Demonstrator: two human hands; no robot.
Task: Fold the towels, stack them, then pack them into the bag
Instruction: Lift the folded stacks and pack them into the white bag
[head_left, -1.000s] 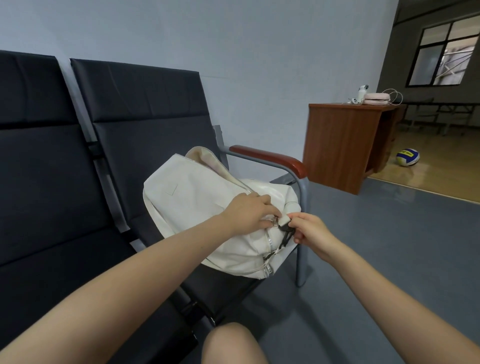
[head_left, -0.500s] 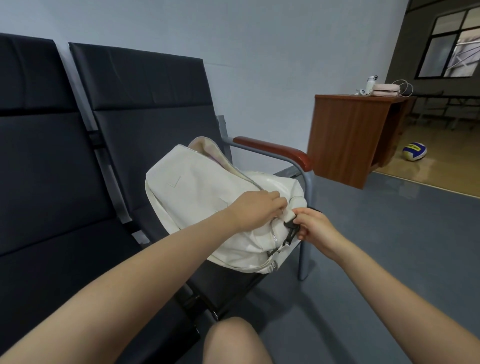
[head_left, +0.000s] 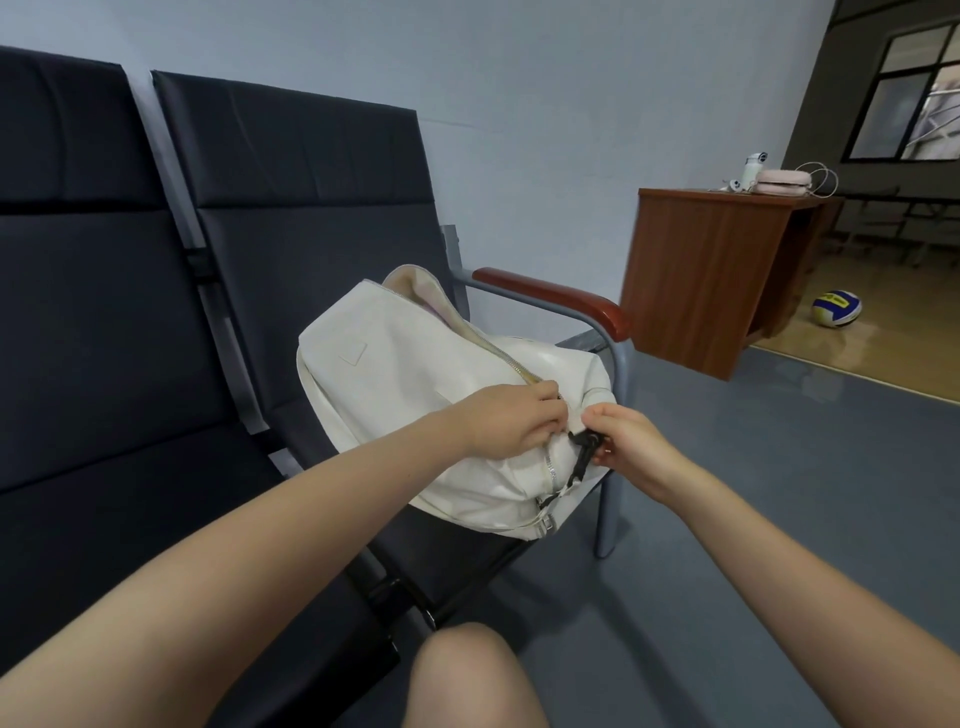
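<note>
The bag (head_left: 415, 374), a white one, lies on its side on the seat of the right-hand dark chair (head_left: 311, 218), its top end leaning toward the backrest and its near end hanging out to the seat's front edge beside the metal arm frame. Its zipper (head_left: 498, 353) runs along the upper seam, and up at the far end the mouth gapes a little, with pale fabric showing inside; whether that is a towel I cannot tell. Both hands are on the near end now. The left hand (head_left: 511, 423) sits on top of the bag with fingers curled down at the zipper line, thumb and fingertips closed tight together on something small there, seemingly the zipper pull, though the pull itself is hidden under the fingers. The right hand (head_left: 631, 436) comes in from the side, fingers curled, pinching the black strap clip (head_left: 584, 449) that dangles from the bag's corner. The two hands are just beside each other, nearly touching. A bare knee (head_left: 467, 675) pokes up at the bottom of the view.

Around the scene: a second dark chair (head_left: 78, 260) stands to the left, joined to the first. The wooden armrest (head_left: 550, 299) curves past the bag's far side. Further off a brown wooden desk (head_left: 701, 275) carries a pink case (head_left: 784, 182) and a small white gadget (head_left: 750, 169), and a blue-and-yellow volleyball (head_left: 836, 307) rests on the wood floor beyond.
</note>
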